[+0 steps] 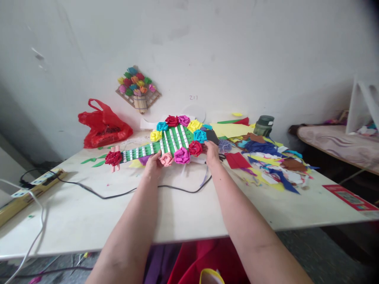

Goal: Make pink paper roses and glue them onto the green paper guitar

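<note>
Craft piece (173, 138) is up in both hands, around the middle of the table (189, 221) — green body shaped a bit like a guitar, white strips across it, folded flowers round the wide end. Left hand (152, 163) pinches the lower edge near where the narrow neck meets the body, just beside the pale pink flower (166, 159). Right hand (212, 153) grips the other end, by the dark panel (212, 136); some fingers are hidden, so can't tell how firm that hold is. It's tilted face toward the wearer, and I can't tell if its underside touches the table.

Step-wise, I'd call this holding and positioning — no tool in either hand. Any move from here calls for both hands working level, since the neck sticks out past the left hand with a red flower (113, 158) near its tip. Mind the black cord (106, 196) crossing in front, too.
</note>
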Demonstrator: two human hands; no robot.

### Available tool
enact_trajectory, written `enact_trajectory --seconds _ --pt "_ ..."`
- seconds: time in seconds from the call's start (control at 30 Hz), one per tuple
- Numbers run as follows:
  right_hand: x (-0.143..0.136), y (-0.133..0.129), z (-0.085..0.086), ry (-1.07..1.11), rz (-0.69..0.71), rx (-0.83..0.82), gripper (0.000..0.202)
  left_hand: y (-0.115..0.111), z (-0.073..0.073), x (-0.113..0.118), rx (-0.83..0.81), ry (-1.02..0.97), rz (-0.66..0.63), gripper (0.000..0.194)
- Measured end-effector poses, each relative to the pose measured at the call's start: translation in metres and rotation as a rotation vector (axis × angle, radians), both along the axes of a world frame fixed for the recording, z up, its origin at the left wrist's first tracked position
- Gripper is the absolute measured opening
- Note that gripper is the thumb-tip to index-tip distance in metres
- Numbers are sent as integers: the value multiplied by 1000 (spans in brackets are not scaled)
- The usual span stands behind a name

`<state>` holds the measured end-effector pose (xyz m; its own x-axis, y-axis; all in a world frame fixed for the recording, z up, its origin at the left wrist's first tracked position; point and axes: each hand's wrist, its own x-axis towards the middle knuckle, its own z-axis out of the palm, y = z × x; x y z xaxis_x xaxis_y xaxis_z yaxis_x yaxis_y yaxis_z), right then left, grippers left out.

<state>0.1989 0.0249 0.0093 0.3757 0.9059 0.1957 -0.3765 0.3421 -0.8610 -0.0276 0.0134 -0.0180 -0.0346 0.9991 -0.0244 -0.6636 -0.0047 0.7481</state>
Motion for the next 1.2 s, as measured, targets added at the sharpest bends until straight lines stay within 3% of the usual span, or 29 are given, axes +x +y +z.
enact_trajectory --seconds 0.1,0.3,0.57,0.7,0.97,1.2 --pt "1 -1 0 50 110 23 13 0 0 -1 -5 -9 -25 16" --pt "2 -4 4 96 165 1 18 1 -2 -1 19 -2 -23 16" --pt "9 -4 7 287 -55 -142 14 4 -3 1 76 -1 200 13" --pt "5 -6 7 303 -77 -179 13 5 -4 2 90 -12 268 14" --pt "-21 -15 -1 46 171 -207 12 6 -8 4 135 -38 246 14" --pt "-30 -14 -1 20 230 -221 7 0 -1 7 96 -110 216 8"
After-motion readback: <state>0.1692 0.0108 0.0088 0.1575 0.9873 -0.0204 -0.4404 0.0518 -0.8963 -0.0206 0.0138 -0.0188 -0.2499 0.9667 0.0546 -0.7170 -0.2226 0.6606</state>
